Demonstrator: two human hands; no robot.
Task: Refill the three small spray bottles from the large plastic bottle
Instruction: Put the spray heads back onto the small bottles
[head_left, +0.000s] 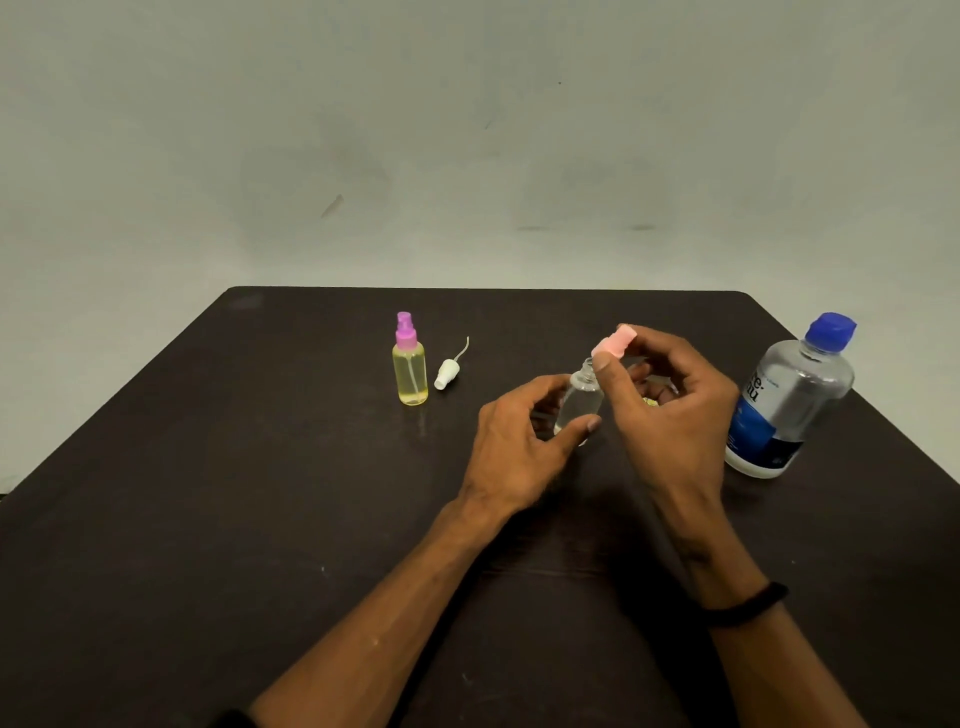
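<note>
The clear spray bottle (579, 402) stands uncapped on the dark surface (208, 519) near its middle, gripped low on its body between the thumb and curled fingers (589, 423) of the left hand (519, 447). At its 1 o'clock, just above the open neck, the right hand (670, 410) pinches the pink spray cap (615, 343) between thumb and fingertips, the cap tilted and apart from the neck. A yellow spray bottle (410, 376) with a purple cap stands upright at 9 o'clock of the clear one, well apart. Just beside it at its 3 o'clock lies a white spray cap (447, 373) on its side, its tube pointing away. The large plastic bottle (792, 400), blue-capped, stands at 3 o'clock by the surface's edge; its blue label shows only partial letters, not readable. A dark band (748, 605) circles the right wrist.
</note>
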